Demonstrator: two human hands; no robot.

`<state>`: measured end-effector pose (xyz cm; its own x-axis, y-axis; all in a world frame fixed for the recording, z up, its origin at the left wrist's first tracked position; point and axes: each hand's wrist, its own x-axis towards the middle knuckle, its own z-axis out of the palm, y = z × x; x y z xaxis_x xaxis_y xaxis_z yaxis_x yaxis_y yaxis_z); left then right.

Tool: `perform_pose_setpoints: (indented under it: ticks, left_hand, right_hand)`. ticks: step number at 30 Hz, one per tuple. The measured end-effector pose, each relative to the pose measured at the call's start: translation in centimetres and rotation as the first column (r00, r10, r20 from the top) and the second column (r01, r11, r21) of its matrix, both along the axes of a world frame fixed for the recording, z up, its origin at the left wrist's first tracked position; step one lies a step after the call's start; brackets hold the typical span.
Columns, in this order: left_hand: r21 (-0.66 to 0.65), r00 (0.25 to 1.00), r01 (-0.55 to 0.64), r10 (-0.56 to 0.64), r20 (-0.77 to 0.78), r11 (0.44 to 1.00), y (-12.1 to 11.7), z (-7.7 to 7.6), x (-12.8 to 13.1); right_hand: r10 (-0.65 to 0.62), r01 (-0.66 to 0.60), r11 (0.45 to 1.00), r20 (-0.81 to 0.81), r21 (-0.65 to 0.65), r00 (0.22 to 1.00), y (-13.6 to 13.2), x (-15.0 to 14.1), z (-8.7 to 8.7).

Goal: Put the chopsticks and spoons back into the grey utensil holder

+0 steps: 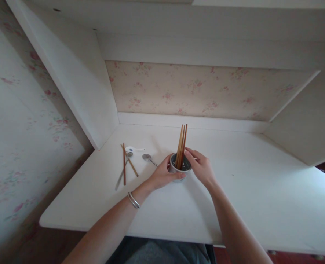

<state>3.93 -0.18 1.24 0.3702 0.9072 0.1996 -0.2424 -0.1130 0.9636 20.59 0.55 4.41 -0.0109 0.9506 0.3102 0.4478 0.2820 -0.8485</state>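
My left hand (164, 173) is wrapped around a grey metal utensil holder (176, 176) with holes in it, standing on the white desk. Several wooden chopsticks (180, 146) lean upright inside it. At the holder's right rim, close beside the chopsticks, my right hand (201, 167) has its fingers pinched together; a small pale tip shows by them, but what they hold is hidden. Left of my left hand lies a metal spoon (146, 157), its handle pointing toward that hand.
Farther left, a reddish chopstick (124, 172) and a lighter chopstick (134, 168) cross near a long metal spoon (120, 179). Behind them lies a white spoon (130, 149). The desk (261, 190) has side panels, a back wall with floral paper and a shelf (206, 22) overhead.
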Motion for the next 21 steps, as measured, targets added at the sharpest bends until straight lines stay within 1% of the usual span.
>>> perform_pose_setpoints:
  ticks: [1, 3, 5, 6, 8, 9, 12, 14, 16, 17, 18, 19, 20, 21]
  left_hand:
    - [0.02, 1.0, 0.014, -0.014, 0.004, 1.0, -0.1, 0.2, 0.0]
    - [0.064, 1.0, 0.024, -0.023, -0.013, 0.998, -0.3, 0.5, 0.2]
    - [0.099, 0.996, -0.029, 0.036, -0.076, 0.995, -0.4, 0.4, 0.2]
    - [0.116, 0.989, -0.073, 0.087, -0.121, 0.991, -0.4, 0.3, 0.2]
    - [0.166, 0.962, -0.14, 0.174, -0.212, 0.976, -0.6, 0.0, 0.0]
    - [0.202, 0.947, -0.147, 0.197, -0.254, 0.968, -0.8, -0.1, -0.3]
    - [0.291, 0.9, -0.085, 0.199, -0.388, 0.953, -1.4, 0.3, -1.9]
    - [0.271, 0.846, -0.074, 0.204, -0.493, 0.96, -1.7, 1.0, -3.9]
    - [0.22, 0.747, -0.132, 0.243, -0.619, 0.967, -1.3, 1.8, -6.5]
    - [0.244, 0.668, -0.164, 0.289, -0.685, 0.956, -0.9, 2.1, -8.1]
    - [0.301, 0.575, -0.215, 0.37, -0.73, 0.929, -0.3, 2.4, -9.8]
    - [0.334, 0.456, -0.273, 0.427, -0.781, 0.902, 0.4, 2.5, -11.6]
    - [0.381, 0.319, -0.327, 0.48, -0.817, 0.865, 1.1, 2.6, -13.3]
    - [0.401, 0.197, -0.343, 0.482, -0.854, 0.849, 1.9, 2.5, -15.0]
  right_hand:
    - [0.051, -0.055, 0.998, -0.104, -0.038, 0.993, -0.2, 0.2, -0.5]
    - [0.178, -0.212, 0.973, -0.281, -0.094, 0.943, -0.7, 0.4, -1.5]
    - [0.276, -0.338, 0.935, -0.375, -0.109, 0.885, -1.2, 0.3, -2.3]
    - [0.297, -0.365, 0.924, -0.395, -0.11, 0.87, -1.4, 0.2, -2.6]
    - [0.292, -0.362, 0.926, -0.401, -0.109, 0.868, -1.6, -0.2, -2.9]
    - [0.277, -0.344, 0.933, -0.398, -0.105, 0.875, -1.7, -0.3, -2.9]
    - [0.245, -0.303, 0.948, -0.39, -0.094, 0.887, -1.8, -0.7, -2.9]
    - [0.237, -0.291, 0.952, -0.383, -0.09, 0.893, -1.7, -0.7, -3.0]
    - [0.225, -0.278, 0.956, -0.368, -0.098, 0.902, -1.6, -0.7, -3.1]
    - [0.218, -0.272, 0.957, -0.359, -0.105, 0.907, -1.5, -0.7, -3.2]
    - [0.214, -0.268, 0.957, -0.353, -0.112, 0.911, -1.5, -0.7, -3.2]
    - [0.213, -0.269, 0.956, -0.352, -0.119, 0.912, -1.5, -0.7, -3.2]
    - [0.214, -0.273, 0.954, -0.355, -0.123, 0.91, -1.5, -0.7, -3.2]
    - [0.216, -0.277, 0.953, -0.36, -0.126, 0.908, -1.6, -0.7, -3.2]
